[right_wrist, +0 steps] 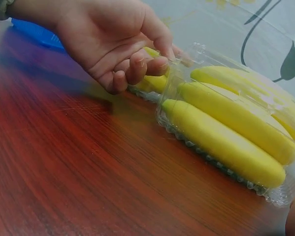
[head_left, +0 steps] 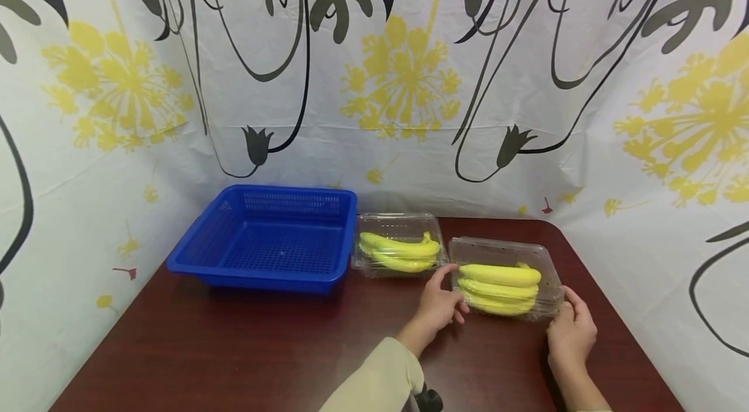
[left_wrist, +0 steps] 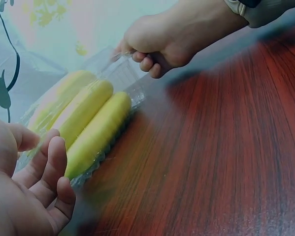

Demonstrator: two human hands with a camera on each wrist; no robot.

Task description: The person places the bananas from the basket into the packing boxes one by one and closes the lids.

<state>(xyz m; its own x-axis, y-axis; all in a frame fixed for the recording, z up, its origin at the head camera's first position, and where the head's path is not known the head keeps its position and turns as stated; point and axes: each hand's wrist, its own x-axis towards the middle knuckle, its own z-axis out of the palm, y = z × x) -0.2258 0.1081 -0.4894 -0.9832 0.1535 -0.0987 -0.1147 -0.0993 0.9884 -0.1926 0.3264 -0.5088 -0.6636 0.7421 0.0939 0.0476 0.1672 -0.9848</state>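
Note:
A clear plastic clamshell box (head_left: 549,272) with several yellow bananas (head_left: 499,290) inside sits at the right of the table, its lid down. My left hand (head_left: 437,309) pinches the left edge of this box between thumb and index finger, the other fingers loosely bent. At the opposite end, my right hand (head_left: 572,334) grips the right edge, with its fingers curled there in the left wrist view. Only a sliver of the right hand shows in the right wrist view. Just left of this box stands a second clear clamshell box (head_left: 374,223), also holding bananas (head_left: 404,253).
A blue plastic basket (head_left: 275,279) with perforated sides stands at the back left, beside the second box. The dark red-brown table (head_left: 281,347) reaches back to a hanging cloth (head_left: 351,165) with a floral print, which also encloses both sides.

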